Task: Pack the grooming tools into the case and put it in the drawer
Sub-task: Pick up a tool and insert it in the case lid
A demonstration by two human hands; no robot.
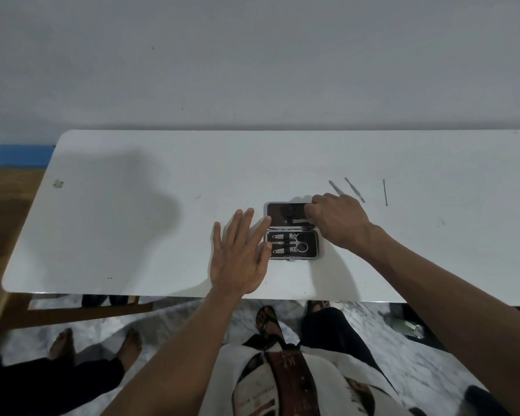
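Case lay open and flat on the white bench, near its front edge, lid half toward the wall. From my remote seat I noted the near half held scissors and two other metal tools under a strap. My right hand reached over the lid half, fingers pinched on a small flat metal tool resting against the dark lining. My left hand lay spread and released, palm down, fingertips touching the case's left edge, gripping nothing. Beyond the right hand, three slim metal tools lay loose on the bench: two angled ones just past the knuckles, one partly hidden, and a thin straight pick farther right, apart from them.
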